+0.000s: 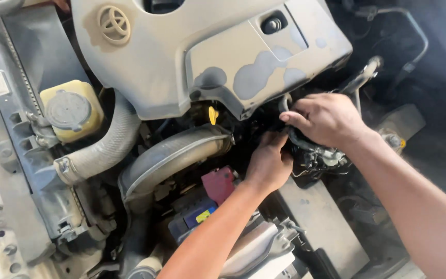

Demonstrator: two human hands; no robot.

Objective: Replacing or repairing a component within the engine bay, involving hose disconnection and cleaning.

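Observation:
I look down into a car's engine bay. My left hand [269, 161] reaches into the dark gap below the grey engine cover [181, 51], with its fingers curled on a black part that I cannot make out. Just right of it, my right hand [326, 120] grips a black hose or cable bundle [311, 150] beside a cluster of metal fittings. The fingertips of both hands are partly hidden in shadow. A yellow dipstick handle [212, 114] sticks up just left of my hands.
A large ribbed grey intake hose [174, 155] curves left of my hands. A yellowish reservoir with a grey cap [70, 111] sits at the left by the radiator support. A red terminal cover [218, 183] lies on the battery below. Metal pipes [362, 77] run at the upper right.

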